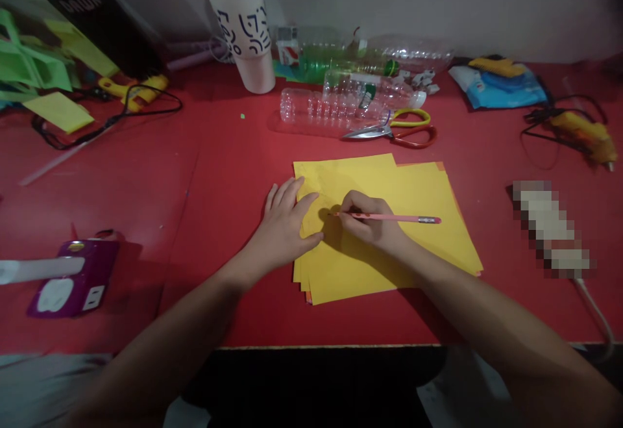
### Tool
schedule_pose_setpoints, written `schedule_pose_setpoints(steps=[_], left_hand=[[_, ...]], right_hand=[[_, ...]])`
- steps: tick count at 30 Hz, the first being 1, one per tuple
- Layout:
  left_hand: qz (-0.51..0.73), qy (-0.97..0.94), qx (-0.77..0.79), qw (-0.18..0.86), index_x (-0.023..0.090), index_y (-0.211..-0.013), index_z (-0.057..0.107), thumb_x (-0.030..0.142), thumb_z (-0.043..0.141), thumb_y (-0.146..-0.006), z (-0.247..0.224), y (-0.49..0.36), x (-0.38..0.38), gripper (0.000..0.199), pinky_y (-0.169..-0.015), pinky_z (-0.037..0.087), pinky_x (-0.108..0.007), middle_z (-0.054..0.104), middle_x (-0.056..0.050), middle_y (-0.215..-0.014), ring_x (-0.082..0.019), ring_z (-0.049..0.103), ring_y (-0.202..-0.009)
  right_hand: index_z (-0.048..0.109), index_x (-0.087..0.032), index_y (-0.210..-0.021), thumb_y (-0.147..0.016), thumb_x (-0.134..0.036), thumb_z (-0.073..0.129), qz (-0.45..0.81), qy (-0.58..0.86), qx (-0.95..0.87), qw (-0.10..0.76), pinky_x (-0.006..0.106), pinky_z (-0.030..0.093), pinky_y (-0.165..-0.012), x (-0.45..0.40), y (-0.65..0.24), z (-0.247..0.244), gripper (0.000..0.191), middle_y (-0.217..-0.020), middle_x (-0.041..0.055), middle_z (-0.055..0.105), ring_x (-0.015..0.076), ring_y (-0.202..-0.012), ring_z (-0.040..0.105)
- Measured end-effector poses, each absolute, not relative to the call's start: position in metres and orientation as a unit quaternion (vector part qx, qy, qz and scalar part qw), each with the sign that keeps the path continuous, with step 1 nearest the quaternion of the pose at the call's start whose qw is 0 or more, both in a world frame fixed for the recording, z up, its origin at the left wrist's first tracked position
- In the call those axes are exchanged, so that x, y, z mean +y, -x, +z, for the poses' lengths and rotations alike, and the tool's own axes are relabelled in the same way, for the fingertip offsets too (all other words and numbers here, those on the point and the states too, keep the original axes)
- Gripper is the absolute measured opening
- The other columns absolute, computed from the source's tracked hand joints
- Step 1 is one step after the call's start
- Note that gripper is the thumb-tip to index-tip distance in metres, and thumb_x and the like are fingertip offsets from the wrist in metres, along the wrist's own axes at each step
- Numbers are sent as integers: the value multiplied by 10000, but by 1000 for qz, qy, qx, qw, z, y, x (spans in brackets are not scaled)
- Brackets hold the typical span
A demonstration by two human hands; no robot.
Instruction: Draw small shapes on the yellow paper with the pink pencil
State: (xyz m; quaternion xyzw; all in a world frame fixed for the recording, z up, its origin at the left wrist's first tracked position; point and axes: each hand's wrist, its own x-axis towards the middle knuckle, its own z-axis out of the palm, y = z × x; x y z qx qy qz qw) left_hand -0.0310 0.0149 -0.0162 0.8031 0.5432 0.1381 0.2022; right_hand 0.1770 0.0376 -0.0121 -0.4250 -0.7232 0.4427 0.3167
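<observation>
A stack of yellow paper sheets lies unevenly piled on the red table, with orange edges peeking out beneath. My left hand rests on the left side of the top sheet, its fingers spread. In my right hand is a pink pencil, pinched near its point, the eraser end toward the right. The pencil tip is at the paper close to my left thumb. Faint pencil marks show on the sheet near the left fingertips.
Behind the paper lie scissors and clear plastic bottles. A white tumbler stands at the back. On the right are a yellow glue gun, a blue packet and a blurred-out corded object. A purple box lies left.
</observation>
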Motion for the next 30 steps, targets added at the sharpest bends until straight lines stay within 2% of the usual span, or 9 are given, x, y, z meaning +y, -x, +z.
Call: schedule_pose_setpoints(steps=[12,25,30], left_hand=[[118,-799,551,210,186,-1348,517,372,729,-786,-11,29,16,630,-1220,112,-605,331,-183,-1570,-377,244,-1487],[120,-800,548,212,192,-1359,499,390,723,-796,-14,30,15,637,-1220,91,-609,314,-183,-1578,-380,229,-1490],[137,-803,544,204,228,-1346,502,409,723,-798,-17,31,15,618,-1219,104,-609,326,-152,-1579,-369,247,-1485]], right_hand=[[424,-229,-687,-776,-177,514,440,428,-725,313,258,256,-487,38,-176,-13,137,-551,-69,419,85,-507,344],[379,-236,-668,-755,-146,495,448,391,-741,312,255,215,-464,37,-179,-9,171,-550,-73,373,80,-496,291],[377,-237,-657,-734,-152,486,442,389,-745,315,250,209,-452,38,-179,-8,158,-537,-76,361,78,-480,280]])
